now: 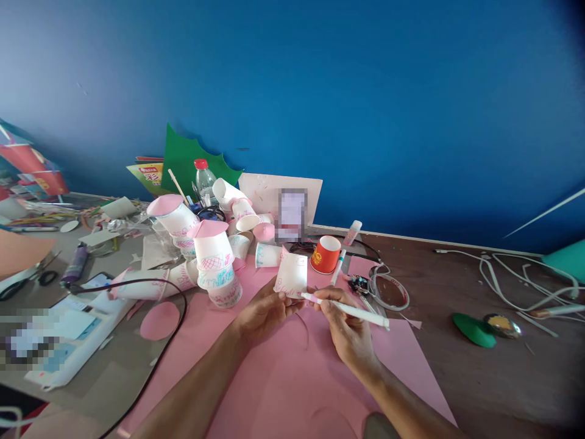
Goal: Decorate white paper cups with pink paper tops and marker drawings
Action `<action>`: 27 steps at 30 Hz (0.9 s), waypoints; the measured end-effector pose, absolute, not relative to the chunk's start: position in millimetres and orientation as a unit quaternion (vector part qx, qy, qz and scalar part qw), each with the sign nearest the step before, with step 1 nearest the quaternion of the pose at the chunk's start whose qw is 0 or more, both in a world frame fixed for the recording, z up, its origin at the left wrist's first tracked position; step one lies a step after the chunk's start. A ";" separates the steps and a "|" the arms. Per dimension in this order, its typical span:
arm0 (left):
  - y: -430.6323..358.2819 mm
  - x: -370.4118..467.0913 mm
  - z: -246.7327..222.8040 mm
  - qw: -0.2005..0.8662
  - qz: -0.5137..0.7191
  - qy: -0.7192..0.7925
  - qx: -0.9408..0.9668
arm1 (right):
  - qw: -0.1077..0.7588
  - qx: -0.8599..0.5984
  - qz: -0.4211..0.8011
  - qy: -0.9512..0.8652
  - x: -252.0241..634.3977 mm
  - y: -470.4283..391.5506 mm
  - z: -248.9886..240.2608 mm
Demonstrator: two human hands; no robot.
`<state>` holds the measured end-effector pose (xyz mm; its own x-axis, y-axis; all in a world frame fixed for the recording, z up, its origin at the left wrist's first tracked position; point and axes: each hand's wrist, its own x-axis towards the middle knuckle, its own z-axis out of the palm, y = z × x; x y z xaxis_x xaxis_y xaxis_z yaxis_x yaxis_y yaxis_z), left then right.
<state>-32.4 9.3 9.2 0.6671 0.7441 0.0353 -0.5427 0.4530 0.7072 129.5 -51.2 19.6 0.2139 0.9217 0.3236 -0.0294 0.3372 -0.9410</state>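
My left hand grips a white paper cup by its lower part, above the pink paper. Pink marks show on the cup's side. In my right hand is a white marker, its pink tip at the cup's lower right edge. Just behind the cup stands a red cup with a white inside, and a second marker lies beside it. To the left rises a stack of decorated paper cups with a pink cone on top.
More decorated cups, a clear bottle with a red cap and green paper are at the back left. A black cable curves across the left side. Scissors lie far left. White cables and a green piece lie right.
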 end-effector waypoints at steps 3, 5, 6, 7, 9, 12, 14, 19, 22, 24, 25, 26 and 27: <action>9.0 -31.6 8.5 0.839 0.392 0.140 0.351 | 0.646 -0.445 0.368 -0.499 129.7 -50.5 15.4; 9.1 -31.3 7.9 0.838 0.399 0.143 0.344 | 0.647 -0.450 0.364 -0.496 129.9 -50.2 13.0; 9.2 -31.2 7.7 0.838 0.400 0.144 0.342 | 0.648 -0.450 0.362 -0.498 130.0 -50.0 12.5; 9.3 -31.2 7.5 0.838 0.400 0.144 0.341 | 0.649 -0.447 0.360 -0.500 130.1 -50.0 12.5; 9.7 -31.2 7.2 0.838 0.399 0.143 0.343 | 0.650 -0.441 0.359 -0.504 130.1 -49.8 13.6; 10.2 -31.0 6.9 0.837 0.398 0.140 0.347 | 0.648 -0.442 0.359 -0.506 129.9 -49.6 15.9; 10.3 -30.8 6.7 0.836 0.400 0.137 0.349 | 0.647 -0.445 0.358 -0.505 129.8 -49.4 15.9; 9.8 -30.5 6.0 0.834 0.403 0.135 0.352 | 0.646 -0.459 0.361 -0.492 131.0 -49.0 9.1; 9.6 -30.2 5.7 0.835 0.403 0.140 0.347 | 0.644 -0.475 0.357 -0.482 131.5 -48.4 5.9; 9.6 -29.9 5.6 0.835 0.403 0.143 0.345 | 0.644 -0.477 0.349 -0.486 131.0 -48.1 6.8; 9.7 -29.8 5.5 0.835 0.404 0.144 0.344 | 0.644 -0.474 0.345 -0.492 130.6 -48.0 8.0; 9.8 -29.7 5.5 0.835 0.404 0.145 0.345 | 0.644 -0.469 0.341 -0.499 130.0 -47.9 9.4; 9.9 -29.6 5.5 0.834 0.404 0.146 0.346 | 0.645 -0.463 0.339 -0.505 129.4 -47.9 10.9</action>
